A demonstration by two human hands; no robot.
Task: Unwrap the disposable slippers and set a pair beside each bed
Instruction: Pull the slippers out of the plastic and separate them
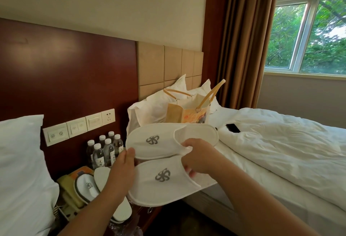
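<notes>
Nightstand (151, 214): low between two beds, bearing spare slippers (87, 187), a telephone (68, 195) and water bottles (104, 149).
Right bed (280, 151): rumpled white duvet, paper bag (187, 114) against the pillows.
Far wall: brown curtain (243, 39), window (307, 39).
Held pair (159, 160): unwrapped, side by side, raised over the nightstand.
Left hand (121, 172): gripping the toe ends, thumb on top.
Right hand (198, 157): pinching the uppers' open edges.
</notes>
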